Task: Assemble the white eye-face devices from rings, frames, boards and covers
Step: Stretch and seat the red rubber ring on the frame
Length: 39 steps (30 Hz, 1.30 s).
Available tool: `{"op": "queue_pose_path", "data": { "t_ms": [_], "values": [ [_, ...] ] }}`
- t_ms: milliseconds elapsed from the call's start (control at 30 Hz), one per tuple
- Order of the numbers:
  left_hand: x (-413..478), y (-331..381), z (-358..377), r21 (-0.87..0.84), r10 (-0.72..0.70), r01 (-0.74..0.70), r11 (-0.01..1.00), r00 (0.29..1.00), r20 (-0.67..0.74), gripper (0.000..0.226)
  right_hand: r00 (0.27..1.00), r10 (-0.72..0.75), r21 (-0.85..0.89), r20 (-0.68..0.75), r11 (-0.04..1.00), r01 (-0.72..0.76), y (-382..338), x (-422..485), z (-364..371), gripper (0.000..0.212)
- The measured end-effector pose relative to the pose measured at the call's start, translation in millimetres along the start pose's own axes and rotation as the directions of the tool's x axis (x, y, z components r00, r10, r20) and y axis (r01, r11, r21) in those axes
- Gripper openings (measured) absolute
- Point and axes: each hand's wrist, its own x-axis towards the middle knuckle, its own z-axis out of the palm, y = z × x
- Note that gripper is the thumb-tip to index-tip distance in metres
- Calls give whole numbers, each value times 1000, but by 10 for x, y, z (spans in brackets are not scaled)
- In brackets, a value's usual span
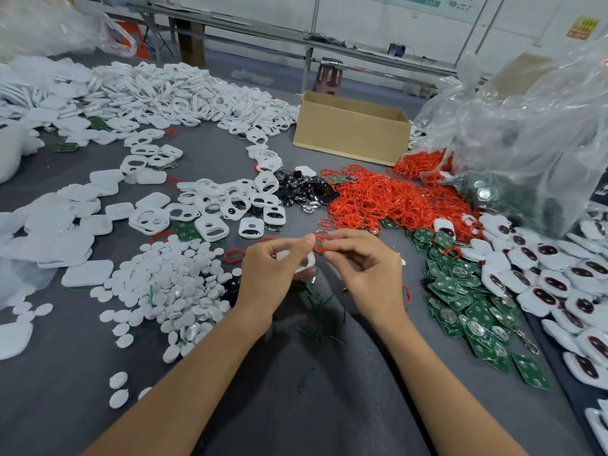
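Grey cloth covers the workbench (204,153), heaped with parts: white frames (210,205) at centre left, white round covers (171,284) nearer, red rings (381,195) beside a cardboard box (352,130), green boards (460,297) and finished white devices (552,278) at right. Above the cloth, the left hand (273,268) curls its fingers around a white frame (306,263), while the right hand (362,261) pinches a red ring (319,241) between thumb and forefinger, touching the left thumb.

Factory assembly bench (329,406) heaped with bulk parts (158,90).
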Motion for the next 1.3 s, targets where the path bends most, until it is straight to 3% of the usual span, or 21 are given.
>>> {"op": "queue_pose_path", "data": {
  "t_ms": [100, 200, 333, 467, 733, 967, 1300],
  "values": [
    [-14, 24, -10, -73, -4, 7, 997, 999, 53, 8, 999, 0, -24, 34, 1000, 1, -12, -15, 12, 19],
    [-18, 19, -20, -33, 36, -34, 999, 998, 53, 9, 999, 2, 0, 45, 1000, -2, -47, -28, 19, 10],
    [-25, 5, 2, -13, 89, -88, 996, 994, 64, 17, 985, 172, 85, 11, 981, -172, -72, -23, 36, 16],
    [-30, 4, 17, 5, 107, -108, 994, 991, 85, 18, 972, 235, 71, 15, 969, -235, -66, -8, 23, 14],
    [-25, -20, 21, 43, 111, -114, 993, 991, 73, 4, 973, 229, 37, 33, 972, -230, -48, -21, 38, 17],
    [-22, -22, 32, 4, 41, -43, 999, 988, 148, 29, 952, 283, 97, -119, 957, -273, -13, 13, 21, 25],
    [-38, -5, 42, -43, 110, -107, 993, 991, 73, 2, 980, 198, 76, -16, 978, -196, -109, -36, 49, 20]
  ]
}}
